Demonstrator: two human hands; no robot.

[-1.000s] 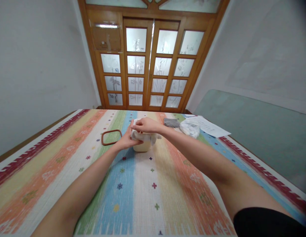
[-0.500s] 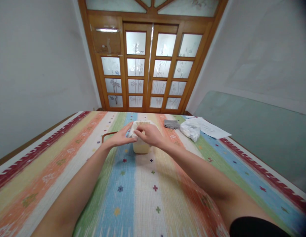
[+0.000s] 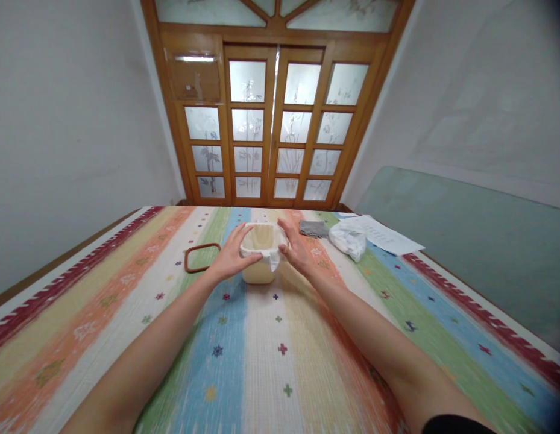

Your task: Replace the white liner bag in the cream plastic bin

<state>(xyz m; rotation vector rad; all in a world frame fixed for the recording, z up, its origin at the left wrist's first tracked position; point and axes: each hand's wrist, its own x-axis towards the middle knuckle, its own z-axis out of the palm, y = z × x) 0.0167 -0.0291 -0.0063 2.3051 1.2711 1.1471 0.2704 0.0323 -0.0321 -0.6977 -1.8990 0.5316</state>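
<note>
A small cream bin [image 3: 258, 276] stands upright on the striped cloth in front of me. A thin white plastic bag [image 3: 273, 260] lines it, folded over the rim and hanging down a little at the front right. My left hand [image 3: 234, 253] is at the bin's left side, thumb along the front rim and fingers spread behind it. My right hand [image 3: 295, 246] is at the right side, fingers apart, beside the bag's folded edge. Left of the bin lies a brown rounded rectangular ring [image 3: 186, 261], flat on the cloth.
A folded grey cloth [image 3: 314, 228], a crumpled white plastic bag [image 3: 348, 239] and printed paper sheets [image 3: 388, 236] lie to the back right. The striped tablecloth [image 3: 261, 361] covers the table. A pale green board [image 3: 465, 241] stands along the right side.
My right hand has moved right, off the bin's opening to its right side, and its fingers have opened. The lined opening and the whole brown ring now show more clearly.
</note>
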